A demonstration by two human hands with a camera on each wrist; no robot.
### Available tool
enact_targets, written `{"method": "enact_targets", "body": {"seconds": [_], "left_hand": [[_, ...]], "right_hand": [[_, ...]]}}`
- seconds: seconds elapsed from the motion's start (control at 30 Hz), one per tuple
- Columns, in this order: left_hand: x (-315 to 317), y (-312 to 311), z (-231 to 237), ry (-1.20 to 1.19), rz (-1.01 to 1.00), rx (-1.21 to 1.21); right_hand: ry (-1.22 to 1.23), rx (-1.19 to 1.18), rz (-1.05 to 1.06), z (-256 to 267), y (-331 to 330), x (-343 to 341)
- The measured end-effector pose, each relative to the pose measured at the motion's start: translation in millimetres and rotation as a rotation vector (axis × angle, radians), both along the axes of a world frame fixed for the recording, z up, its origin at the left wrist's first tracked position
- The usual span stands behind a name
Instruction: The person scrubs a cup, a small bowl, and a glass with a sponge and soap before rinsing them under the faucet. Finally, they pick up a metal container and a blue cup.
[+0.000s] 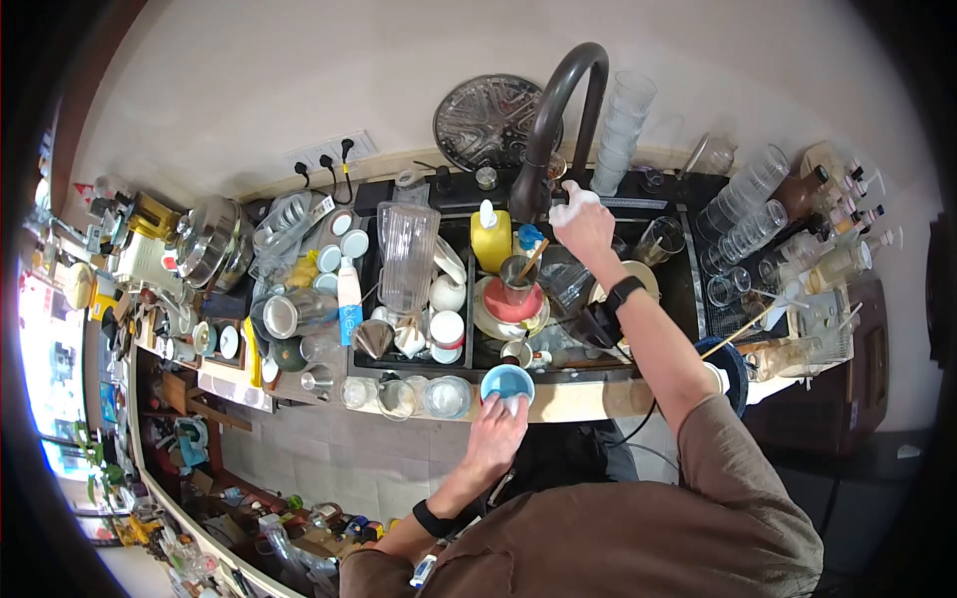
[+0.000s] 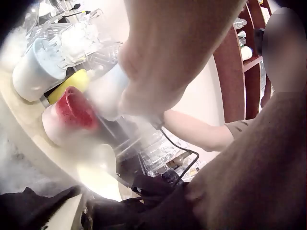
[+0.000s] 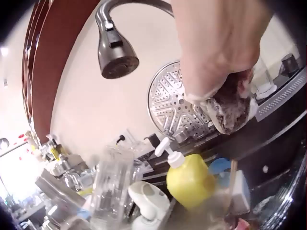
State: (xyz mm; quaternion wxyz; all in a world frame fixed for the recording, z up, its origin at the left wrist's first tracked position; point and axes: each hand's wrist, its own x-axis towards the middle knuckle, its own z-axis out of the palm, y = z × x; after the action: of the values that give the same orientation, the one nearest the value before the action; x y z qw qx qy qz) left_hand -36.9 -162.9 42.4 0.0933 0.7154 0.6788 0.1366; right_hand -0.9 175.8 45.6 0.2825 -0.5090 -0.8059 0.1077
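My left hand grips a light blue cup at the front edge of the sink, thumb and fingers on its rim. In the left wrist view this hand hides part of the pale cup. White foam covers the fingers of my right hand, raised by the tap base. The right wrist view has that hand holding a dark, foamy sponge. A red-pink bowl lies in the sink below, with a clear cup on it.
A dark tap arches over the sink. Beside the basin divider stands a yellow pump bottle. Stacked glasses rise behind the sink, and more glasses crowd the right. Several cups line the front ledge, including a blue-rimmed one.
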Motion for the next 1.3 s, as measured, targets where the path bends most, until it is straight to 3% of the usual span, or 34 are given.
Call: {"method": "enact_targets", "body": {"seconds": [0.2, 0.3, 0.43, 1.03, 1.3], "left_hand": [[-1, -5, -9, 0.003, -0.006, 0.094], [1, -5, -12, -0.048, 0.052, -0.043], [1, -4, -10, -0.084, 0.067, 0.046], [3, -14, -28, 0.006, 0.056, -0.133], [1, -17, -25, 0.057, 0.017, -0.003]], "right_hand": [[-0.313, 0.082, 0.121, -39, 57, -18], [-0.457, 0.035, 0.129, -52, 76, -26], [-0.377, 0.005, 0.085, -48, 82, -30], [-0.298, -0.061, 0.051, -38, 76, -38], [-0.215, -0.117, -0.007, -25, 72, -35]]}}
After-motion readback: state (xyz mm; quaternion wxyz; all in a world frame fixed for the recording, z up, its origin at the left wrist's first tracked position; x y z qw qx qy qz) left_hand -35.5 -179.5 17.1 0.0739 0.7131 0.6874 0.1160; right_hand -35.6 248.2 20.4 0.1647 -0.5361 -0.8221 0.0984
